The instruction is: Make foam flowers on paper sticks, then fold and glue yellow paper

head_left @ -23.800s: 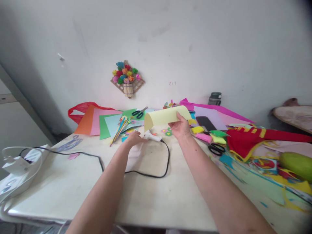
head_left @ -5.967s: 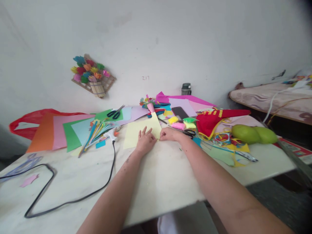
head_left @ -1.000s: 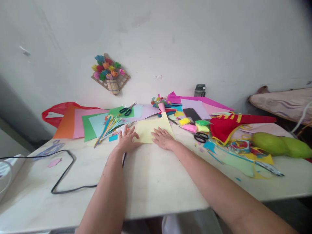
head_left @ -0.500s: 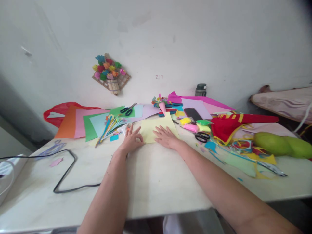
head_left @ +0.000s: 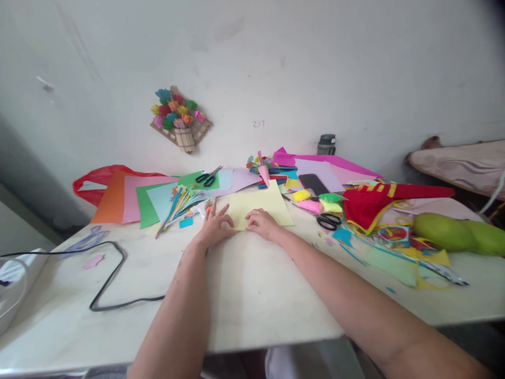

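Note:
A pale yellow sheet of paper (head_left: 264, 202) lies on the white table in front of me. My left hand (head_left: 215, 223) is at its near left corner, thumb and a finger closed at the edge while the other fingers stick up. Beside it, my right hand (head_left: 263, 225) has its fingers bent and drawn together on the sheet's near edge, seemingly pinching it. The fingertips are partly hidden. Just past the paper's far edge lies a pink paper cone with small colourful paper stars or flowers (head_left: 261, 166).
Coloured paper sheets (head_left: 150, 197), paper strips (head_left: 177, 208) and scissors (head_left: 208, 178) lie to the left. On the right are a phone (head_left: 313, 184), clay packs (head_left: 311, 205), black-handled scissors (head_left: 329, 221), a red cloth (head_left: 365, 208) and green fruit (head_left: 450, 234). A black cable (head_left: 118, 279) crosses the left side.
My right hand has gone from lying flat with spread fingers on the paper to bent fingers at its near edge, shifted slightly left. My left hand has stayed nearly still.

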The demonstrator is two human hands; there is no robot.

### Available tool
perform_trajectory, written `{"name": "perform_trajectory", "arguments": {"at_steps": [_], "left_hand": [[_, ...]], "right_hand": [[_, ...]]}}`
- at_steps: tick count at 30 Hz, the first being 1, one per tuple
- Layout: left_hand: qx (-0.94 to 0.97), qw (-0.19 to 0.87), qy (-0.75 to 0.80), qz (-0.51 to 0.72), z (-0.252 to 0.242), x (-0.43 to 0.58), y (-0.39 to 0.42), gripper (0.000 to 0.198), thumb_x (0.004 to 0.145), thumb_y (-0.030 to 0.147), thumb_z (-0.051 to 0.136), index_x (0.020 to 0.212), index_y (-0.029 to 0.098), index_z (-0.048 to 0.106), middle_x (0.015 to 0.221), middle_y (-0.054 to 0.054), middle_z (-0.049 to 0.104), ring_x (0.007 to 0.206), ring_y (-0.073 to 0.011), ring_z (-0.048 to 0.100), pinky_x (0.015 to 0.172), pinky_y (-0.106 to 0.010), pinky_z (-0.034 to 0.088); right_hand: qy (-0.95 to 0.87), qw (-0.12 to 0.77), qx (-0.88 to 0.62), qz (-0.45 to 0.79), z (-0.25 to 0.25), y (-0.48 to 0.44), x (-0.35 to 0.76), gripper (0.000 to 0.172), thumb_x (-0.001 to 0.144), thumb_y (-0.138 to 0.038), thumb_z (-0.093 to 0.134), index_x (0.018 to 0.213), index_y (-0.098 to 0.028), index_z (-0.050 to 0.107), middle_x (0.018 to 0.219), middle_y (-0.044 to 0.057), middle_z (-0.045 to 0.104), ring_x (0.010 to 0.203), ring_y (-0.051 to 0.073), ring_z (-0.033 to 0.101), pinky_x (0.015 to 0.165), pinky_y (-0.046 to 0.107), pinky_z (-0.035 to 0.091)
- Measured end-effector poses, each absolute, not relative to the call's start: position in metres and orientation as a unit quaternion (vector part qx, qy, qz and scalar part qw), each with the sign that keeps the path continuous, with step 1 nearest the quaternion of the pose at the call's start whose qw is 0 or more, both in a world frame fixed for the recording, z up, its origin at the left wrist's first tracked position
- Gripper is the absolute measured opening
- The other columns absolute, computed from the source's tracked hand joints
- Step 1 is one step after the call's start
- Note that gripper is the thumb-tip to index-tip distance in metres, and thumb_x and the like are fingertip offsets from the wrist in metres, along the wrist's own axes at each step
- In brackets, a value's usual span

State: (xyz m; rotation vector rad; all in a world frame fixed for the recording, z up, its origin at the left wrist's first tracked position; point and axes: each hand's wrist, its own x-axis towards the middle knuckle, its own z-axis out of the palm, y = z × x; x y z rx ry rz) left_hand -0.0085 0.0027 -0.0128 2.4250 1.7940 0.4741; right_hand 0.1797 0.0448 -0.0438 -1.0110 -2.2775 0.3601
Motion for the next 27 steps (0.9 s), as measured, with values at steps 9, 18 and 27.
{"name": "perform_trajectory", "arguments": {"at_steps": [9,18,27], "left_hand": [[0.798,0.009,0.575,0.179,-0.0133,-0.0094,0.0043,0.018,0.068,0.036,0.060,0.076,0.021,0.063,0.142,-0.002,0.026,0.132,-0.0277,-0.008,0.104,-0.051,0.001],[0.799,0.021,0.575,0.178,-0.0141,-0.0069,0.0052,0.011,0.070,0.029,0.057,0.070,0.021,0.065,0.141,0.000,0.029,0.132,-0.0279,-0.005,0.105,-0.052,0.003],[0.792,0.015,0.587,0.168,-0.0159,-0.0103,0.0057,0.017,0.069,0.037,0.058,0.073,0.021,0.064,0.142,-0.001,0.026,0.132,-0.0276,-0.009,0.104,-0.051,0.000]], "right_hand": [[-0.844,0.290,-0.411,0.189,-0.0401,0.0459,0.1830,0.007,0.068,-0.019,0.063,0.061,-0.017,0.064,0.096,0.003,0.063,0.093,0.016,0.052,0.082,0.027,0.038],[-0.842,0.274,-0.426,0.186,-0.0366,0.0428,0.1825,0.008,0.068,-0.022,0.064,0.062,-0.017,0.065,0.098,0.003,0.063,0.096,0.017,0.049,0.084,0.026,0.037],[-0.839,0.268,-0.436,0.186,-0.0373,0.0451,0.1828,0.008,0.067,-0.024,0.065,0.063,-0.017,0.067,0.101,0.004,0.062,0.100,0.018,0.047,0.086,0.026,0.037]]}}
